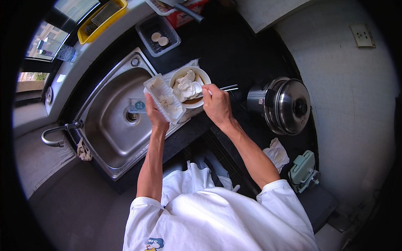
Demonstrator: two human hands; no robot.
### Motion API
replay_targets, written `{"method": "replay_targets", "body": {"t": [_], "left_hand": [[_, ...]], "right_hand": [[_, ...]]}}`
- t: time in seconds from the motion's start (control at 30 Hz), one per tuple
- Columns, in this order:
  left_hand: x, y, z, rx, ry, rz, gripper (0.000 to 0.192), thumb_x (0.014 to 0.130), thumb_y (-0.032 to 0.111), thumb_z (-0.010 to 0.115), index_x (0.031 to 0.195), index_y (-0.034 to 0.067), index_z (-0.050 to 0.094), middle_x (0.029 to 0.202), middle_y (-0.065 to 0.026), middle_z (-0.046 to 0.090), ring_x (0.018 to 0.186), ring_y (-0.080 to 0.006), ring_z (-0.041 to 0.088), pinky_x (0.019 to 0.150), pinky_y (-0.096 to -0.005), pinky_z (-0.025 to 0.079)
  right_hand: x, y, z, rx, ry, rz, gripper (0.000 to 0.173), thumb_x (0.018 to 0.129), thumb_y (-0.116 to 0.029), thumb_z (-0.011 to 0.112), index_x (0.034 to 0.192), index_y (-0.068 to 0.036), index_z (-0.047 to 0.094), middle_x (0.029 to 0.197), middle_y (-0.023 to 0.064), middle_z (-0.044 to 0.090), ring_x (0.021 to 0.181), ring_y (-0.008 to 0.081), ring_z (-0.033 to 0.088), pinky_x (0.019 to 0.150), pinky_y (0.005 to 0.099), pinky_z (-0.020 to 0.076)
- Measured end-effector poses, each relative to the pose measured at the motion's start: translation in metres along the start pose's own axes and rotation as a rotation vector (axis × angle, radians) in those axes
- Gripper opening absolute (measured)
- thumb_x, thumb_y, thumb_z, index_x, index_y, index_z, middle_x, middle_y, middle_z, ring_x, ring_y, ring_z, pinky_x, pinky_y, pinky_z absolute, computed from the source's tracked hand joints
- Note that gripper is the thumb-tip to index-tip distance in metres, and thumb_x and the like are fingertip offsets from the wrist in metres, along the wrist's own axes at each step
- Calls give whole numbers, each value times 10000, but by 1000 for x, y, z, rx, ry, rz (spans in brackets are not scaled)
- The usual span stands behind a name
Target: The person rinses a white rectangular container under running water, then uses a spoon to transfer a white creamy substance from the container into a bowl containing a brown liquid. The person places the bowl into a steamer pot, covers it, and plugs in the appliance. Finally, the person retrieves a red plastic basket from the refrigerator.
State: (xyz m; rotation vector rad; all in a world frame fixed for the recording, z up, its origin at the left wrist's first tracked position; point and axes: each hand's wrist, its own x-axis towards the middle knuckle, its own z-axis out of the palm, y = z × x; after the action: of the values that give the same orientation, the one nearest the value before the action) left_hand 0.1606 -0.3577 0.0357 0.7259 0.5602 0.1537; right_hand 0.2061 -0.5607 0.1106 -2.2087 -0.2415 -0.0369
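My left hand (154,114) holds a white plastic tub (150,86), tilted beside a bowl, with soft white scraps (166,102) left inside it. A white bowl (205,75) stands on a folded cloth (191,63) and holds brown liquid. Soft white food, probably silken tofu (185,86), is heaped in that liquid. Over the bowl's right rim, my right hand (216,103) grips a white spoon (197,88), whose bowl rests against the white food. A pair of metal chopsticks (230,88) lies across the rim, passing under my right hand.
A steel sink (110,138) with a tap (56,135) lies left; printed plastic film (136,105) is near its drain. A clear tray (150,50) with eggshells stands behind. On the right are a lidded steel pot (287,106), a crumpled cloth (276,155) and a pale green appliance (303,171).
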Motion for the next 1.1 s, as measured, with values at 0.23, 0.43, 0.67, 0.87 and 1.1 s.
{"method": "replay_targets", "body": {"t": [0.23, 0.43, 0.67, 0.87, 1.1], "left_hand": [[-5, 22, -1, -106, -70, -115, 670, 1072, 606, 374, 1470, 87, 517, 1309, -115, 664, 1130, -270, 681, 980, -420, 575], [1, 29, 5, -107, -199, -189, 649, 1084, 539, 343, 1483, 54, 507, 1361, -146, 644, 1174, -301, 669, 1012, -455, 560], [1, 35, 18, -19, -185, -192, 670, 1076, 578, 340, 1466, 62, 516, 1318, -142, 665, 1152, -288, 679, 1005, -449, 567], [-3, 43, 29, 39, -257, -232, 679, 1069, 562, 337, 1481, 45, 494, 1335, -164, 653, 1170, -296, 677, 1002, -435, 575], [-4, 33, 44, -49, -411, -117, 790, 1028, 621, 344, 1561, 41, 399, 1529, -290, 481, 1412, -401, 493, 1200, -487, 385]], "right_hand": [[-2, -37, -34, 176, -8, -26, 187, 1022, -109, 618, 1135, 11, 707, 793, 107, 727, 654, 158, 691, 590, 285, 540], [-6, -63, -32, 220, -162, -290, 210, 961, 18, 631, 1162, 30, 692, 953, 187, 730, 849, 294, 745, 696, 364, 602], [-1, -57, -30, -60, -288, -572, 274, 866, 81, 653, 1131, 29, 701, 926, 189, 724, 850, 321, 740, 729, 385, 618], [14, -66, -26, 230, -191, -320, 228, 977, 8, 628, 1187, 27, 714, 886, 144, 731, 749, 192, 724, 658, 298, 593], [-3, -79, -7, 314, -144, -221, 227, 998, -42, 637, 1195, 53, 698, 920, 157, 749, 698, 191, 716, 633, 296, 584]]}}
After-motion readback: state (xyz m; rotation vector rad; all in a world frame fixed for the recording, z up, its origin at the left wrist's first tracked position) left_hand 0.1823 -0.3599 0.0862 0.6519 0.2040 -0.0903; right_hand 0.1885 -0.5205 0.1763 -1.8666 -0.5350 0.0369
